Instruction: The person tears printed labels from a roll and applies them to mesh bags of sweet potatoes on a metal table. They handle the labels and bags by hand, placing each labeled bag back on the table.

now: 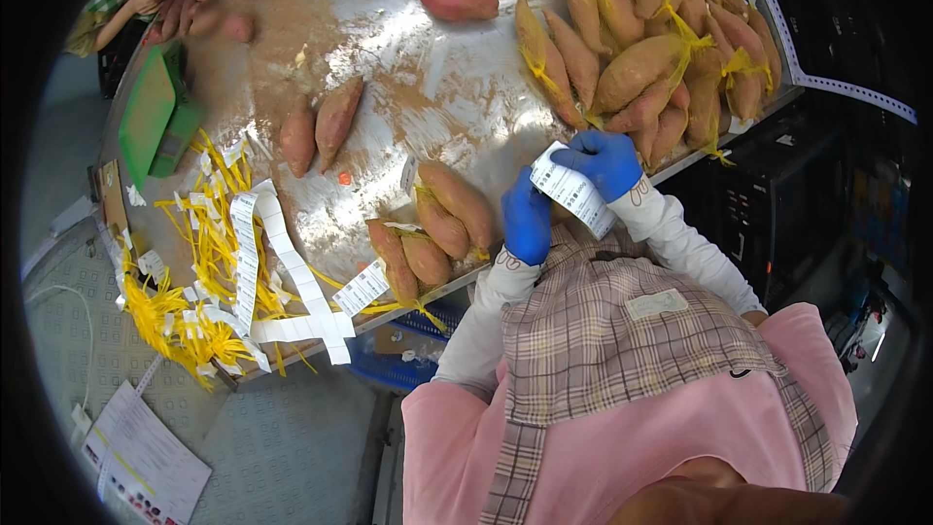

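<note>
At the table's near edge I hold a short strip of white printed labels (579, 196) in front of my apron. My right hand (604, 163), in a blue glove, pinches its upper end. The blue-gloved left hand (526, 220) grips the strip's left edge, its fingers curled and partly hidden. Left of that hand lie several sweet potatoes (449, 204) in a yellow net bag, close to the edge. A white label (362, 288) lies beside this bag.
Netted sweet potatoes (641, 58) are heaped at the right. Loose ones (336, 122) lie mid-table. At left are yellow net bags (209, 233), a long label strip (292, 262) and a green plastic scoop (146, 122). Another person's hand (146, 2) shows far left.
</note>
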### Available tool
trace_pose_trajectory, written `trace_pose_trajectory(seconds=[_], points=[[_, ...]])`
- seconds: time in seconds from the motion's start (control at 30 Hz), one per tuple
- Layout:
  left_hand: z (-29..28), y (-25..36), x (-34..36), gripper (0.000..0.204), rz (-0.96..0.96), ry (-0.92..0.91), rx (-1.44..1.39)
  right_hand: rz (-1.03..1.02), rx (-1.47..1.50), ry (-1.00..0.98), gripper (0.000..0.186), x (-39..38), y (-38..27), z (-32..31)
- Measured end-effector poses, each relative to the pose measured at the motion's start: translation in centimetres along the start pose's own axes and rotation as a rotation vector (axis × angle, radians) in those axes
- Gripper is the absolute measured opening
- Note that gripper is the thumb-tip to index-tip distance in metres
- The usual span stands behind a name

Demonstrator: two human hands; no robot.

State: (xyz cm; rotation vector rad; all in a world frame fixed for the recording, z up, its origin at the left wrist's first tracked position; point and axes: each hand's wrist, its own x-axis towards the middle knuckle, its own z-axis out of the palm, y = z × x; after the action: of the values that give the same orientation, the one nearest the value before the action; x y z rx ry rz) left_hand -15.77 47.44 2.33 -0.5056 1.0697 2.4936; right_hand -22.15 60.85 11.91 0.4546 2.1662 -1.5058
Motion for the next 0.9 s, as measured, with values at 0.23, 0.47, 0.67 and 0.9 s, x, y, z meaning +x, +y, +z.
trace_pose_trajectory(seconds=[0.23,0.47,0.67,0.9], points=[[1.8,1.8,-0.5,0.026,-0.079,0.044,-0.194,-0.041,0.031,0.004,0.025,-0.1,0.5,0.3],[2.0,2.0,-0.7,0.024,-0.009,0.077,0.008,-0.036,0.001,0.008,0.027,0.1,0.3,0.3],[3.7,3.3,-0.5,0.029,-0.148,0.192,-0.366,-0.017,-0.021,-0.010,0.028,0.2,0.6,0.3],[4.3,3.7,-0.8,0.031,-0.115,0.206,-0.130,-0.011,-0.001,-0.041,0.028,0.3,0.8,0.4]])
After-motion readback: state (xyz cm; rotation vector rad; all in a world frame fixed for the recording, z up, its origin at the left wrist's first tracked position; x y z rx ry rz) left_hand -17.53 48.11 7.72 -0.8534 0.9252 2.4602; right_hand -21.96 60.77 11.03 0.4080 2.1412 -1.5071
